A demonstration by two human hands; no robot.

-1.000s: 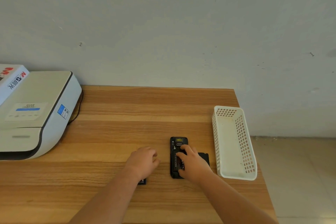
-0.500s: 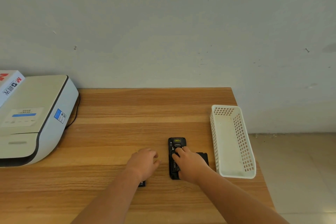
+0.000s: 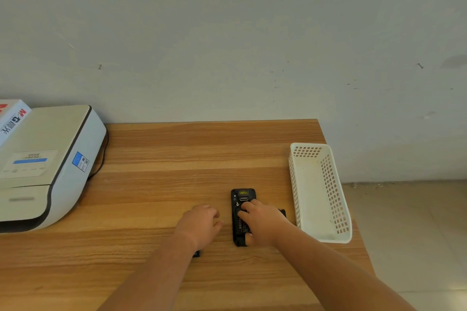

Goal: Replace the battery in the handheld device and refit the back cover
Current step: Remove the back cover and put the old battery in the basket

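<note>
The right hand (image 3: 262,226) lies over the handheld device (image 3: 241,217), its fingers (image 3: 246,207) curled and pressing down on the open back while the thumb shows at the device's near end; whether they pinch the battery itself cannot be told. The device lies flat on the wooden table (image 3: 177,159), face down, its far end with a small yellow label poking out beyond the fingertips. Just right of the knuckles, a flat black piece (image 3: 282,212) peeks from under the hand. Further right stands a white perforated basket (image 3: 328,184), apart from the hand. The left hand (image 3: 202,226) rests on the table just left of the device, its fingers loosely curled and close together, not touching the device. At its wrist, 1 small black object (image 3: 196,253) is mostly hidden. Well to the left sits a white printer (image 3: 45,166) with a box (image 3: 11,118) behind it.
</note>
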